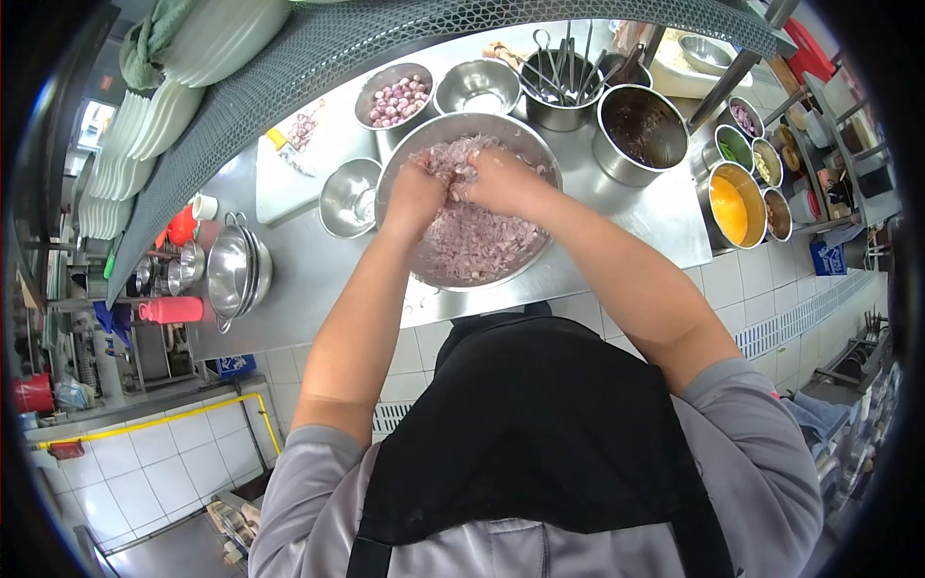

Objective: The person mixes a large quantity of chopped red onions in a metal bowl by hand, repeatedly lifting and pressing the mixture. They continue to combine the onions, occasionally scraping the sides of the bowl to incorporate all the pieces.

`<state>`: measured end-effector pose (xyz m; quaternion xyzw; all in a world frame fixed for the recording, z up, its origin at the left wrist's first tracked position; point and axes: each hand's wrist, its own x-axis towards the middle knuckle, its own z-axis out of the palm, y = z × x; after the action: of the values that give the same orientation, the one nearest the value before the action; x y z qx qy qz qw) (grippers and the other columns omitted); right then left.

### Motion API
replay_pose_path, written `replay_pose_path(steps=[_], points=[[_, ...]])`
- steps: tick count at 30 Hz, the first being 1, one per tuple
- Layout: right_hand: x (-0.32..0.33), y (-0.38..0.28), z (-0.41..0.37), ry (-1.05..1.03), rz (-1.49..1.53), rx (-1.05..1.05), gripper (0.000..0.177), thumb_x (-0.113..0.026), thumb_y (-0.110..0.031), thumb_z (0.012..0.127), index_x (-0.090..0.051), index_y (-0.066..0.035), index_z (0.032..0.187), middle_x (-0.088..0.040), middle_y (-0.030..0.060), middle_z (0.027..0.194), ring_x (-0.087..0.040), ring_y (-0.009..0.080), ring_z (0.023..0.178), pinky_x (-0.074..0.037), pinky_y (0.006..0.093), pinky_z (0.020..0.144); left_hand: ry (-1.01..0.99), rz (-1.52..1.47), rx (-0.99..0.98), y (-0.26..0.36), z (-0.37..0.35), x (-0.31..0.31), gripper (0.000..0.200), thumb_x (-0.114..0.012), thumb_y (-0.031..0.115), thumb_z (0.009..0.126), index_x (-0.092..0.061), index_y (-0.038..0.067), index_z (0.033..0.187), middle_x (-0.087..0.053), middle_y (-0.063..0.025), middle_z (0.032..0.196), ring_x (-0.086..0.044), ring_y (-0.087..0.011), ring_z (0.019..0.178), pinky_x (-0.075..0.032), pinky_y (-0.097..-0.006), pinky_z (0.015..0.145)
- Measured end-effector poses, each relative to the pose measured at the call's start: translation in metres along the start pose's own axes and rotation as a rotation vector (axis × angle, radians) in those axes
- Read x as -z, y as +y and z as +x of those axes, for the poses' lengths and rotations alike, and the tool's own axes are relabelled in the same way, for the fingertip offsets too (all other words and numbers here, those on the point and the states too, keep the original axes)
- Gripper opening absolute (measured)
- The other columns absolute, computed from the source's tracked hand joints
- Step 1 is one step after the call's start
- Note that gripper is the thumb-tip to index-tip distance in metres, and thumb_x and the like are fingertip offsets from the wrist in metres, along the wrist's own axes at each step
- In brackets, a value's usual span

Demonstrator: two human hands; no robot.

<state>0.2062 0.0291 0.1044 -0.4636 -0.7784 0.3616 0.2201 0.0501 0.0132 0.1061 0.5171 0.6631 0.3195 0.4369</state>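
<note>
A large steel bowl [535,149] on the steel counter holds a heap of thinly sliced shallots [477,241], pale purple and white. Both hands are down in the far half of that bowl. My left hand [419,196] is curled into the slices, its fingers closed around a clump. Close beside it, my right hand [496,183] also has bent fingers gripping slices. The fingertips of both are partly buried. To the left stands a small steel bowl [349,197]; behind are a bowl of whole peeled shallots [398,101] and another steel bowl [479,87].
On a white cutting board [289,193] lies a yellow-handled knife [277,139] near some shallot pieces. A pot of utensils [557,116] and a dark-stained pot [641,135] stand back right. Farther right is a pot of orange liquid [729,207]. A mesh-lined shelf [385,43] overhangs the counter.
</note>
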Motion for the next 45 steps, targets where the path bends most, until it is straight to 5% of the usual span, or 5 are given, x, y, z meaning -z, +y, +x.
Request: replay_pose_path(steps=[16,24,32,37,45], points=[[-0.017,0.034,0.004,-0.098,-0.453,0.067,0.018,-0.054,-0.013,0.078,-0.067,-0.005,0.087,-0.065,0.021,0.088,-0.062,0.0375,0.082,-0.05,0.0453,0.075,-0.098,0.235,-0.076,-0.005,-0.004,0.015,0.039,-0.066,0.011,0.077,-0.059,-0.001,0.114,-0.066,-0.0145,0.096,-0.063,-0.0235,0.087,-0.049,-0.0328,0.078],[-0.003,0.045,-0.012,-0.046,-0.433,-0.002,0.032,-0.054,-0.019,0.079,-0.064,-0.011,0.109,-0.065,0.0186,0.101,-0.06,0.0351,0.097,-0.047,0.045,0.086,-0.429,1.15,0.013,-0.053,-0.042,-0.01,0.033,-0.059,0.019,0.077,-0.064,-0.001,0.103,-0.065,-0.0202,0.103,-0.062,-0.0337,0.099,-0.05,-0.0402,0.086],[-0.01,0.056,-0.001,-0.007,-0.257,-0.085,0.035,-0.052,-0.019,0.08,-0.061,-0.007,0.111,-0.062,0.0245,0.102,-0.059,0.0376,0.1,-0.045,0.0448,0.088,-0.224,0.735,0.006,-0.072,-0.018,-0.024,0.025,-0.052,0.013,0.083,-0.065,0.003,0.102,-0.063,-0.022,0.103,-0.061,-0.0351,0.099,-0.049,-0.0435,0.083],[0.009,0.036,-0.008,-0.203,-0.121,-0.188,0.039,-0.059,-0.02,0.076,-0.061,-0.007,0.113,-0.062,0.026,0.1,-0.06,0.0356,0.099,-0.046,0.042,0.088,0.102,0.531,-0.035,-0.033,-0.013,0.006,0.039,-0.051,0.032,0.088,-0.063,-0.004,0.097,-0.063,-0.0261,0.093,-0.061,-0.0408,0.089,-0.048,-0.0447,0.081],[0.01,0.045,-0.013,-0.368,-0.183,-0.178,0.047,-0.065,-0.016,0.077,-0.057,-0.007,0.123,-0.057,0.0174,0.123,-0.06,0.0245,0.104,-0.045,0.0333,0.089,-0.158,0.652,0.057,-0.047,-0.007,0.016,0.053,-0.056,0.044,0.084,-0.065,-0.004,0.102,-0.062,-0.0267,0.104,-0.062,-0.0366,0.095,-0.048,-0.0429,0.084]])
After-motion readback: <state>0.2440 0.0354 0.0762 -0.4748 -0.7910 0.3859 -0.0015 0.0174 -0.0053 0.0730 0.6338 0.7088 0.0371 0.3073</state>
